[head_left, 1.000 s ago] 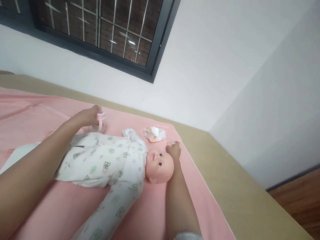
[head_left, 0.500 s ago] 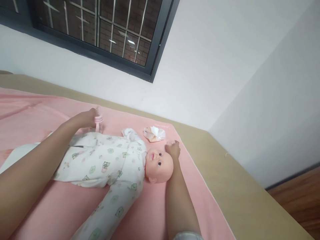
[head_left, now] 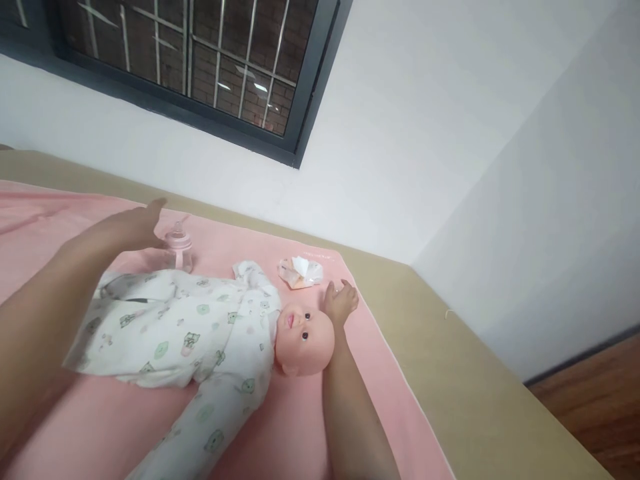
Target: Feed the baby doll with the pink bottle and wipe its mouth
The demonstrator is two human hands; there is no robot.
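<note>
The left hand (head_left: 137,227) has just let go: a half second ago its fingers were wrapped round the pink-and-clear baby bottle (head_left: 180,257), and now they are spread, thumb and forefinger parted, with the bottle standing upright by itself just past the fingertips. Whether the thumb still brushes its collar cannot be told. The right hand (head_left: 341,300) has changed too; it was curled more tightly, and its fingers are now loosened around a small clear object (head_left: 339,289), though the pictures do not show whether that piece is gripped or simply lying there. Setting the bottle down therefore looks finished, and putting down the clear piece seems under way or done. The doll (head_left: 195,333) lies between the two hands, its clothed body on the near side of the left hand and its bald head against the right wrist. A crumpled packet (head_left: 303,272) rests just left of the right hand, and the pink cloth (head_left: 300,427) spreads beneath both hands.
</note>
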